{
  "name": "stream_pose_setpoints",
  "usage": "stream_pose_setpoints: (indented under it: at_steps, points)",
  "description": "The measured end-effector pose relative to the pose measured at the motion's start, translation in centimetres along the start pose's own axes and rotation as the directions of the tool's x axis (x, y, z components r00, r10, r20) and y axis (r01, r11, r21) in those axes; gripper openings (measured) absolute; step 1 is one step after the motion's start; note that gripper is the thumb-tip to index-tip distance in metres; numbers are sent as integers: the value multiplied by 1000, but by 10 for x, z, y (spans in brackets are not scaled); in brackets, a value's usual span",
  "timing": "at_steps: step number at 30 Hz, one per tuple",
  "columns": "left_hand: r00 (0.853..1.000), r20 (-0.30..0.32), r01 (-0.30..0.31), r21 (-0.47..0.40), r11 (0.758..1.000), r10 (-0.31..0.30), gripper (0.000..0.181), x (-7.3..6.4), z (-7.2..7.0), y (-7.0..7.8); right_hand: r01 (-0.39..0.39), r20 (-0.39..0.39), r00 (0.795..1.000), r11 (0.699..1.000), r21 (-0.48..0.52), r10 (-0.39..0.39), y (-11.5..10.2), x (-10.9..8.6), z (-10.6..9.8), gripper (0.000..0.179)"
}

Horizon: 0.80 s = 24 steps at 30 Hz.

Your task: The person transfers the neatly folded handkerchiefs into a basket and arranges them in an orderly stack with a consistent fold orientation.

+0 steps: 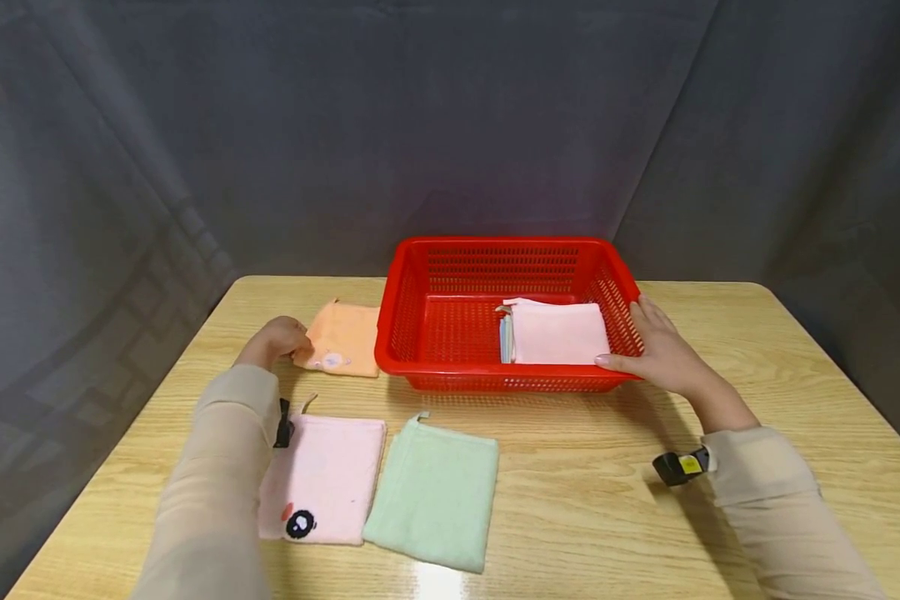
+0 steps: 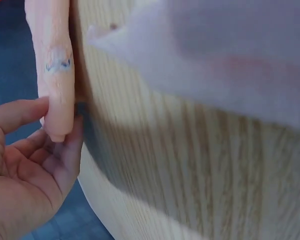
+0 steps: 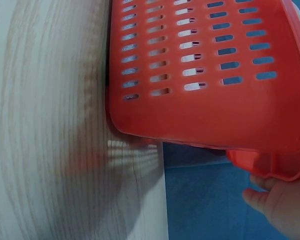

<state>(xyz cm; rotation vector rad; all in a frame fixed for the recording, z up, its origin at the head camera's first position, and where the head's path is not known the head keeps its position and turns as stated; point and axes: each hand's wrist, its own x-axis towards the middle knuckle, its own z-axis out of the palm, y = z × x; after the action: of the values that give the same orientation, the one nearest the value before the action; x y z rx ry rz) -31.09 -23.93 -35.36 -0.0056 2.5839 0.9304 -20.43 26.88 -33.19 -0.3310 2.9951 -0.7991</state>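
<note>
My left hand (image 1: pixel 279 337) is at the left end of a folded orange towel (image 1: pixel 345 333), which lies on the table left of a red basket (image 1: pixel 457 369). In the left wrist view, thumb and fingers pinch the rounded end of the orange towel (image 2: pixel 60 95). My right hand (image 1: pixel 663 350) grips the front right corner of the basket, its thumb over the front rim. From the right wrist, the slotted wall of the basket (image 3: pixel 190 115) hides part of that hand (image 3: pixel 285 205). A folded pink towel (image 1: pixel 558 333) lies in the basket's right half.
Beside the pink towel inside the basket, thin bluish and pale folded edges (image 1: pixel 506 337) show. Nearer me on the wooden table (image 1: pixel 570 500) are a pink towel with an eye design (image 1: pixel 330 475) and a green towel (image 1: pixel 435 492). A dark curtain (image 1: pixel 450 125) hangs behind.
</note>
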Motion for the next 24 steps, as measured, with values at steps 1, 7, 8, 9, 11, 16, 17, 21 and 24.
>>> stream_pose_setpoints:
  at_steps: [1,7,8,9,11,16,17,21,24]
  points:
    - [1000,11,5,-43,999,-4,30,-1,0,-1,1,0,1000,1000,1,-1,0,0,0,103]
    - [997,76,12,-193,981,2,6,-7,-3,-2,2,3,1000,1000,4,-2,1,-1,0,103]
    - [996,84,13,-206,978,5,4,-8,-4,-1,2,4,1000,1000,4,-2,1,-1,0,103]
    - [996,91,13,-222,975,7,4,-10,-4,0,2,4,1000,1000,4,-2,1,-1,0,103]
    - [995,99,13,-253,967,13,12,-12,-5,2,2,4,1000,1000,3,-2,1,-1,0,103]
    - [996,75,-18,-273,962,40,43,-18,-5,8,-1,3,1000,1000,2,1,0,-1,-1,103]
    - [996,69,-27,-278,960,48,45,-19,-4,9,-2,3,1000,1000,3,2,0,0,-1,103]
    - [996,39,-60,-302,951,75,49,-21,-3,12,-6,3,1000,1000,5,6,-1,0,-1,103]
    - [996,23,-73,-320,944,85,51,-23,-3,14,-7,5,1000,1000,5,7,-2,0,-1,104]
